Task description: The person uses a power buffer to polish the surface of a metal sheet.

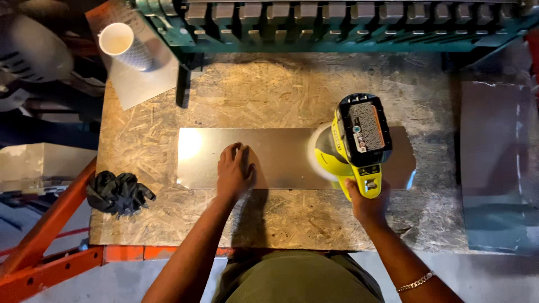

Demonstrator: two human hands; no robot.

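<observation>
We see the left hand lying flat and open, fingers spread, pressing on the near edge of a shiny metal sheet that lies lengthwise in the middle of the chipboard bench; the right hand is closed around the handle of a yellow cordless sander, whose round pad sits on the right part of the sheet, its battery pack facing up at us.

To work this surface well, we judge that the pad should stay flat on the metal rather than tipped on an edge; the holding hand should keep well apart from the pad, as it is now, and bear down firmly so the thin sheet does not slide or lift on the rough board; even, overlapping passes along the sheet suit it best.

A pair of black gloves lies at the bench's left edge, unused; a paper cup lies tipped on a smaller metal piece at the far left corner; a green metal rack runs along the far side.
</observation>
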